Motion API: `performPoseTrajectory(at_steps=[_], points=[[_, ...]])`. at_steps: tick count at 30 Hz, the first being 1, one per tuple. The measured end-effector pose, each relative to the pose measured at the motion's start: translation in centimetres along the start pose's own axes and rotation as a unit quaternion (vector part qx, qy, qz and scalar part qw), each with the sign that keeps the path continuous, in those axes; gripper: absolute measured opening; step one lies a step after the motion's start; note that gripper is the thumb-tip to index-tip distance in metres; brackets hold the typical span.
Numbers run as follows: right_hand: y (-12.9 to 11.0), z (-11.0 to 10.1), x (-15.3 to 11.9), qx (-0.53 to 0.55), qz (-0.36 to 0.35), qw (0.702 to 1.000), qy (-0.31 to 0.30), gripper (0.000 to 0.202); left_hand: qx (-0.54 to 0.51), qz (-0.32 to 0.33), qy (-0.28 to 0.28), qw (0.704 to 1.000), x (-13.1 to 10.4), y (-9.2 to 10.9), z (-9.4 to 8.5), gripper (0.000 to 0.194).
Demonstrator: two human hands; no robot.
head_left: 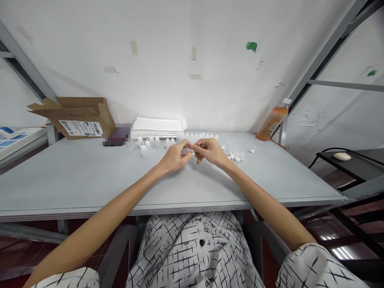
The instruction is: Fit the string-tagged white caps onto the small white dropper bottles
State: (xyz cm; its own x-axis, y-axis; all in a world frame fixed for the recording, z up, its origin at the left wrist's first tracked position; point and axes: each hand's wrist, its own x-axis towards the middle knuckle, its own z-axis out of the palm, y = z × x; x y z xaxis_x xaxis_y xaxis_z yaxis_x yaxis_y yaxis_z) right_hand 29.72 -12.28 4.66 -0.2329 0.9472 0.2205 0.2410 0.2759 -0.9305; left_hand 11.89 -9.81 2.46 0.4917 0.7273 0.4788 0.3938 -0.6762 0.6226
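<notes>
Over the middle of the grey table, my left hand (175,157) is closed round a small translucent bottle (185,151) lying on its side. My right hand (209,151) meets it at the bottle's neck end, its fingers pinched on a small white cap, mostly hidden by the fingers. Behind and left of my hands stand several small white bottles (144,151), some with thin strings at the top. A row of similar bottles (204,136) runs behind my hands. Right of my right hand lies a pile of white caps with strings (237,157).
An open cardboard box (81,116) stands at the back left, beside a dark, partly blurred object (117,136). White trays (159,127) are stacked against the wall. An orange drink bottle (273,122) leans at the back right. One loose cap (252,151) lies nearby.
</notes>
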Motion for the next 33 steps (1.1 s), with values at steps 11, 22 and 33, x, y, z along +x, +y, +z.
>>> performPoseTrajectory(at_steps=[11, 22, 33], points=[[0.19, -0.02, -0.02, -0.006, -0.005, 1.000, -0.002, 0.053, 0.007, -0.018, -0.035, 0.999, -0.05, 0.01, -0.35, 0.012], [0.24, -0.35, 0.15, 0.001, -0.001, 1.000, 0.006, 0.054, -0.009, 0.009, -0.034, 0.999, -0.11, -0.08, -0.14, 0.007], [0.17, -0.63, 0.01, -0.021, -0.007, 0.999, -0.028, 0.028, 0.031, -0.007, -0.023, 0.999, 0.06, 0.03, -0.39, 0.009]])
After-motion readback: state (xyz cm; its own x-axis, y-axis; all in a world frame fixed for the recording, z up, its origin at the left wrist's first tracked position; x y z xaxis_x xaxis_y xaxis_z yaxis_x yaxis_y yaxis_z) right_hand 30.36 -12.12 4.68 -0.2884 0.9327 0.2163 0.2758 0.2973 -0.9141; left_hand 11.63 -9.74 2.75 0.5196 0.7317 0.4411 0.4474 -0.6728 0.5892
